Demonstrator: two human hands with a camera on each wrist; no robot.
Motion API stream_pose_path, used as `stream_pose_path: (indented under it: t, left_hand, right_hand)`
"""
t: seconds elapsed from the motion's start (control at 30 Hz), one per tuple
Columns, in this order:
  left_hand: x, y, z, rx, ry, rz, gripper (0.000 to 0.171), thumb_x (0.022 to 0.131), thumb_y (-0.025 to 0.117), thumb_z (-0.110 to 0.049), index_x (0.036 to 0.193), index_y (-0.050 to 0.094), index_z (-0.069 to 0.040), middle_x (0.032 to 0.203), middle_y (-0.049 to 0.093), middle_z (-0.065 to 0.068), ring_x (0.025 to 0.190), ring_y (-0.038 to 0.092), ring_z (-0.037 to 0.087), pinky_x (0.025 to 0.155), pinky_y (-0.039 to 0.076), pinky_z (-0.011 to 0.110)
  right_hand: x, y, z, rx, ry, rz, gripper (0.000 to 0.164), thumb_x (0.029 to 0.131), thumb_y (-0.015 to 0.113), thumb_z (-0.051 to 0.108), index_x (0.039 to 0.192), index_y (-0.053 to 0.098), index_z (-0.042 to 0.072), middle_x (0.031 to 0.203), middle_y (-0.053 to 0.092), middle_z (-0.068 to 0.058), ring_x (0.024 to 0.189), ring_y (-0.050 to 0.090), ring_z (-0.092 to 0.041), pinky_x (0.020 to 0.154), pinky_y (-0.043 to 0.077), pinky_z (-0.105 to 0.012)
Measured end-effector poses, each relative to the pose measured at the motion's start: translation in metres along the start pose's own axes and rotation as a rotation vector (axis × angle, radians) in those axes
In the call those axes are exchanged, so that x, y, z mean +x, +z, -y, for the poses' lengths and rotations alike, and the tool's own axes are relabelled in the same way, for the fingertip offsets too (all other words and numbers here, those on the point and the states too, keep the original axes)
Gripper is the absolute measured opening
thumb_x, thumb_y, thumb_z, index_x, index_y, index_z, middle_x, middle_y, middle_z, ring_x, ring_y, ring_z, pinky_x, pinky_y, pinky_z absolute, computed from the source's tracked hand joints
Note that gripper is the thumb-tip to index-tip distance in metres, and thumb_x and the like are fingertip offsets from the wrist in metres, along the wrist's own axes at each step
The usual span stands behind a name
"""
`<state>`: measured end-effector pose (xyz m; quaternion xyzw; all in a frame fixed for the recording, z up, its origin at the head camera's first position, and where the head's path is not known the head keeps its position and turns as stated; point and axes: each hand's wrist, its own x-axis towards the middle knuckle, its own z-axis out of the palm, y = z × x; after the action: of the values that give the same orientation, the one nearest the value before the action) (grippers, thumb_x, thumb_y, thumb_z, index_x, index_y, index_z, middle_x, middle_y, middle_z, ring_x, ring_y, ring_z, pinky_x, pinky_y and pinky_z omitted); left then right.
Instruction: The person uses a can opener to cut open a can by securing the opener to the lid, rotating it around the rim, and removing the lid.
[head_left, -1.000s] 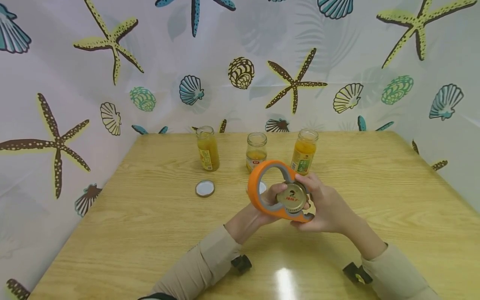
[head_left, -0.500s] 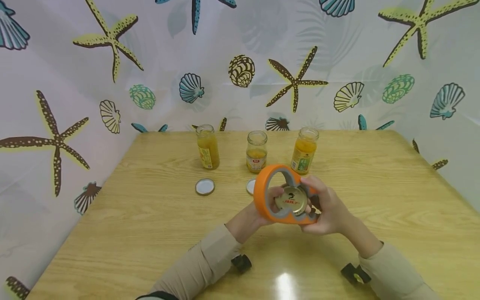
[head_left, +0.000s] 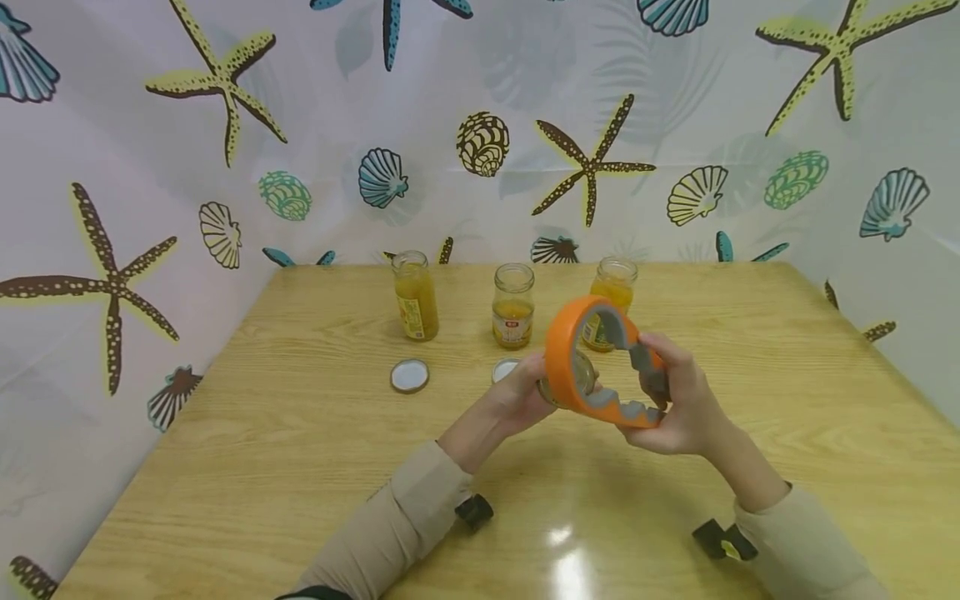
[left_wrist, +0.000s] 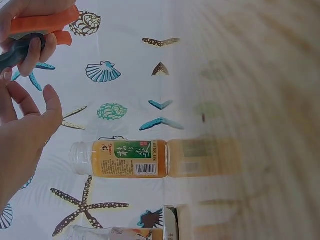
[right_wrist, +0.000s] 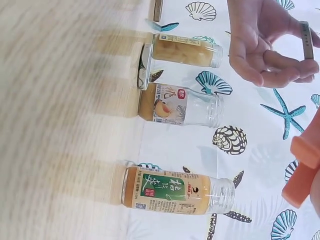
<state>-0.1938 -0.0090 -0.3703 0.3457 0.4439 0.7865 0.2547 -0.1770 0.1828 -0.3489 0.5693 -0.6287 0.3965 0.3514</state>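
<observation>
My left hand (head_left: 517, 396) pinches a round gold lid (right_wrist: 307, 40) by its edge, thumb on one side and fingers on the other. In the head view the lid is partly hidden behind an orange jar opener (head_left: 558, 358) with a grey toothed lining. That opener is gripped at its handle end by my right hand (head_left: 686, 408), its loop tilted toward the left hand and nothing caught in the teeth. Both hands are raised over the table. Behind the opener stands an uncapped jar (right_wrist: 170, 192) of orange contents with a green label.
Two more uncapped jars stand at the back of the wooden table (head_left: 300, 467): a tall yellow one (head_left: 416, 308) at left and a shorter, partly filled one (head_left: 513, 312) in the middle. Before them lie two upturned lids, the left lid (head_left: 409, 376) and the middle lid (head_left: 504, 369).
The opener has slid off the gold lid's face and swung up and right with my right hand. My left hand has drawn slightly left, keeping the lid.
</observation>
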Motion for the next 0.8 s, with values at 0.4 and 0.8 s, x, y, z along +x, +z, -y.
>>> stream_pose_path:
  t: [0.4, 0.8]
  left_hand:
    - [-0.005, -0.004, 0.004, 0.206, -0.018, -0.055, 0.056, 0.067, 0.069, -0.058, 0.100, 0.062, -0.013, 0.098, 0.063, -0.002, 0.098, 0.056, 0.015, 0.085, 0.045, 0.034]
    - [0.004, -0.004, -0.012, 0.701, -0.105, -0.173, 0.016, 0.084, 0.065, -0.005, 0.099, 0.064, 0.002, 0.085, 0.065, 0.009, 0.070, 0.056, 0.009, 0.064, 0.046, 0.020]
  right_hand:
    - [0.002, -0.004, 0.005, -0.051, 0.055, 0.081, 0.062, 0.084, 0.058, 0.033, 0.110, 0.033, -0.017, 0.077, 0.043, -0.008, 0.050, 0.023, 0.006, 0.041, 0.022, -0.006]
    - [0.009, -0.014, 0.012, -0.063, 0.128, 0.152, 0.064, 0.085, 0.058, 0.037, 0.112, 0.034, -0.015, 0.085, 0.042, -0.007, 0.052, 0.020, 0.008, 0.041, 0.022, -0.006]
